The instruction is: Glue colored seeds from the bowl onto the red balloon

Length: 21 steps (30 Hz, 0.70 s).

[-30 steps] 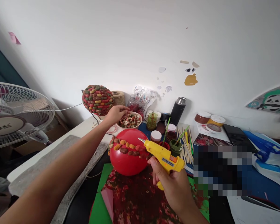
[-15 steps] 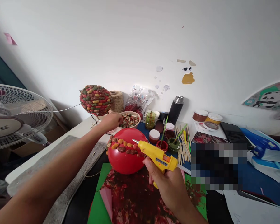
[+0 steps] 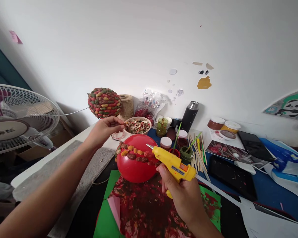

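My right hand (image 3: 182,195) grips a yellow hot glue gun (image 3: 172,163), its metal nozzle pointing left over a red balloon (image 3: 136,170). Rows of yellow, brown and red lumpy pieces (image 3: 131,156), resembling painted nut shells, band the balloon. Beside a pale bowl (image 3: 127,132) of mixed coloured shell pieces (image 3: 138,126), my left hand (image 3: 106,129) has its thumb and fingers pinched together; what is between the fingertips is too small to make out. The balloon rests at the far edge of a paint-smeared sheet (image 3: 149,205).
Behind the bowl stand a shell-covered ball (image 3: 104,103), a twine spool (image 3: 126,107) and a plastic bag (image 3: 149,104). Paint jars (image 3: 187,153) with brushes, a black flask (image 3: 189,117) and wooden sticks (image 3: 198,152) lie rightward. A fan (image 3: 20,122) is at left.
My left hand has come back from over the bowl to its near left side, fingers pinched. My right hand keeps the glue gun by the balloon; the view has shifted slightly.
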Each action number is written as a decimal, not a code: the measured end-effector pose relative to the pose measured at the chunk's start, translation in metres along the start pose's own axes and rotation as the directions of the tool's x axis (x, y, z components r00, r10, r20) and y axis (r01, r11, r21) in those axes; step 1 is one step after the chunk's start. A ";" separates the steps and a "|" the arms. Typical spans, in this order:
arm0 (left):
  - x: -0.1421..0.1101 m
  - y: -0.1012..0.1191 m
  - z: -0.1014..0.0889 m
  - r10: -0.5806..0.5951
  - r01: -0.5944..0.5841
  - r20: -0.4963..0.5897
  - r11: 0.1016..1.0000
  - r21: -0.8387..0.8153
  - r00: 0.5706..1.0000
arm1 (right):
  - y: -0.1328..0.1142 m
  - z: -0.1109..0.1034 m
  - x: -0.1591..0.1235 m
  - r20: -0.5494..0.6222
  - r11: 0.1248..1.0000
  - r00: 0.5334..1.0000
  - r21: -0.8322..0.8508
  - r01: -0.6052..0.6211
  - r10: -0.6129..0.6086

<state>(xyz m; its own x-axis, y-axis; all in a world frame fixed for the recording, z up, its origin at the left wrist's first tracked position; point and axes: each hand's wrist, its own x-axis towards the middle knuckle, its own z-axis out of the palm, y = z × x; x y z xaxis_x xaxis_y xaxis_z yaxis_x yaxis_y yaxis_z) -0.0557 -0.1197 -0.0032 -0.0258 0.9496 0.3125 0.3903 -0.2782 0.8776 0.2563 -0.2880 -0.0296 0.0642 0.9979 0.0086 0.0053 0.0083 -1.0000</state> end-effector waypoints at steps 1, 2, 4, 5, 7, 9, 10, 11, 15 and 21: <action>-0.008 0.007 -0.005 0.006 -0.008 -0.043 0.999 -0.045 0.999 | 0.002 0.000 0.000 -0.002 1.000 1.000 -0.008 0.002 -0.002; -0.017 0.015 -0.010 0.011 -0.018 -0.080 0.996 -0.083 0.997 | 0.004 0.000 0.000 -0.003 1.000 1.000 -0.019 0.006 -0.006; -0.038 0.030 -0.017 0.004 -0.038 -0.172 0.979 -0.199 0.985 | 0.007 -0.001 0.001 -0.002 0.999 1.000 -0.034 0.014 -0.014; -0.051 0.038 -0.018 -0.010 -0.039 -0.197 0.969 -0.243 0.980 | 0.008 -0.001 0.001 -0.003 0.999 1.000 -0.037 0.014 -0.015; -0.079 0.053 -0.018 -0.014 -0.035 -0.198 0.970 -0.243 0.980 | 0.010 -0.001 0.001 -0.021 0.999 1.000 -0.039 0.016 -0.017; -0.111 0.068 -0.012 0.043 -0.073 -0.175 0.983 -0.171 0.984 | 0.011 -0.002 0.001 -0.049 0.999 0.998 -0.041 0.024 -0.026; -0.126 0.075 -0.007 0.101 -0.119 -0.140 0.985 -0.127 0.985 | 0.011 -0.002 0.001 -0.061 0.999 0.998 -0.041 0.030 -0.033; -0.140 0.081 -0.001 0.173 -0.182 -0.107 0.980 -0.082 0.979 | 0.010 -0.002 0.001 -0.070 0.999 0.997 -0.038 0.037 -0.040; -0.176 0.096 0.032 0.406 -0.406 0.014 0.913 0.028 0.914 | 0.005 -0.003 0.001 -0.092 0.998 0.994 -0.025 0.057 -0.059; -0.176 0.090 0.075 0.535 -0.537 0.045 0.840 0.079 0.844 | -0.004 -0.001 -0.007 -0.088 0.997 0.994 -0.042 0.061 -0.065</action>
<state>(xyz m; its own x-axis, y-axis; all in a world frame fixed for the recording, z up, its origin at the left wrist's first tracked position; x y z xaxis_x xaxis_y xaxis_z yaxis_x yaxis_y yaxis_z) 0.0528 -0.3010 -0.0065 0.2287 0.6587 0.7168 0.4148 -0.7321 0.5404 0.2570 -0.2954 -0.0254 0.1509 0.9858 0.0739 0.0508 0.0669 -0.9965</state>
